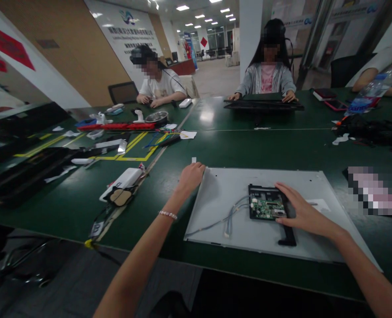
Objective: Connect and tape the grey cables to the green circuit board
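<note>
A flat grey metal panel (265, 238) lies on the dark green table (235, 145) in front of me. A black tray with a green circuit board (266, 207) sits on the panel, and thin grey-blue cables (229, 217) run left from it. My left hand (191, 176) grips the panel's far left corner with curled fingers. My right hand (303, 211) lies flat on the right side of the circuit board tray, fingers stretched out over it.
A white box and a tan pad (122, 190) lie to the left. Tools, a metal bowl (156, 117) and yellow floor tape lie further left. Two people sit across the table, one behind a black monitor panel (264, 105). A plastic bottle (373, 90) stands at right.
</note>
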Demonstrator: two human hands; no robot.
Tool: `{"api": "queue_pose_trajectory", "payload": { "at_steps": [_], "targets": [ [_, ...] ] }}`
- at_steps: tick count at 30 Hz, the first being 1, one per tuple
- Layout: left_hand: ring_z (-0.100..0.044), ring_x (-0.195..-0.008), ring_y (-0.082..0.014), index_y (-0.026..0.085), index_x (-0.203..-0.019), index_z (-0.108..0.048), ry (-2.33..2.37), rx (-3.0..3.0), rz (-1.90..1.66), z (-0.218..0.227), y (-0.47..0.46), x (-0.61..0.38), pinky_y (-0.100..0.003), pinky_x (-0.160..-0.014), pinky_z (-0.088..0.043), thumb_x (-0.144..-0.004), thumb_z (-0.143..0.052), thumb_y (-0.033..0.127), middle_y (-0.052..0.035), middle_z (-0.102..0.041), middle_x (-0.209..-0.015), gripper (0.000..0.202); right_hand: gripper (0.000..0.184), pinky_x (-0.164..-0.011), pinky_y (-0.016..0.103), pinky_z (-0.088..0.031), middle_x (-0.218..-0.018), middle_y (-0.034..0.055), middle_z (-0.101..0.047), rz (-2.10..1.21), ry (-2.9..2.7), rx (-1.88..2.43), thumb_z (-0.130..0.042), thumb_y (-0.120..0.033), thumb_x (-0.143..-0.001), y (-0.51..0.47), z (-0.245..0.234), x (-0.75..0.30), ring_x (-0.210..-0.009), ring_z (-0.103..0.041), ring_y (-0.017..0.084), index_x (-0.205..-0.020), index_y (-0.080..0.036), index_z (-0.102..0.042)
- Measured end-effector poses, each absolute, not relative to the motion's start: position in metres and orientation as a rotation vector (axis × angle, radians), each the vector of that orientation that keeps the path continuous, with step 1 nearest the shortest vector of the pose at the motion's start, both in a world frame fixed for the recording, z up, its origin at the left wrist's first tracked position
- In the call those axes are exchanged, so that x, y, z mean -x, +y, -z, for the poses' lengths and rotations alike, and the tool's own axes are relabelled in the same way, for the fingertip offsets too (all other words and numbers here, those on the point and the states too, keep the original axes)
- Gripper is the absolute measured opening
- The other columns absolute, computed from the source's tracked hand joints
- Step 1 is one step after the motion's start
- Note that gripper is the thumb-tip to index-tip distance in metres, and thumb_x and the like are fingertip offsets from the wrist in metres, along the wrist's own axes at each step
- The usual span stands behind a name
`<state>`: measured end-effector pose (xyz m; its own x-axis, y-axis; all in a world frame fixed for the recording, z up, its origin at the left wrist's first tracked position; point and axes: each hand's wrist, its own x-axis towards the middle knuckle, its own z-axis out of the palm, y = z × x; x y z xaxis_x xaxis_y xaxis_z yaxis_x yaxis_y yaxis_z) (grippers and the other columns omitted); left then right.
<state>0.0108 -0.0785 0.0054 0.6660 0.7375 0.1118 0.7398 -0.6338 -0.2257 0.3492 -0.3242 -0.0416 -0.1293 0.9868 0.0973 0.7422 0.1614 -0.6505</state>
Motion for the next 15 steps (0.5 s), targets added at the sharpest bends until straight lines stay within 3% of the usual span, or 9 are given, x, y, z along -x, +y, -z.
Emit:
{"api": "queue_pose_trajectory", "payload": {
  "at_steps": [5,15],
  "targets": [
    [-0.061,-0.095,-0.0205,0.014,-0.102,-0.067,-0.907,2.763,0.165,-0.013,-0.117,-0.065,-0.032,-0.084,-0.048,-0.095,-0.047,0.013,-0.0097,-0.067,-0.102,0.021,0.095,-0.117,0.057,-0.027,-0.161,0.0085,-0.02,-0.596,-1.94,1.637,-0.067,-0.05,-0.081,-0.323,0.046,-0.351,-0.146,-0.024,0.035,-0.155,-0.031,-0.012],
    [-0.063,-0.085,-0.0192,0.012,-0.103,-0.062,-0.477,3.002,0.084,-0.008,-0.178,-0.173,-0.029,-0.069,-0.048,-0.091,-0.048,0.007,-0.01,-0.065,-0.099,0.02,0.098,-0.117,0.055,-0.026,-0.159,0.0097,-0.025,-0.547,-1.924,1.577,-0.07,-0.045,-0.079,-0.32,0.049,-0.352,-0.145,-0.026,0.033,-0.155,-0.032,-0.009]
  ]
}}
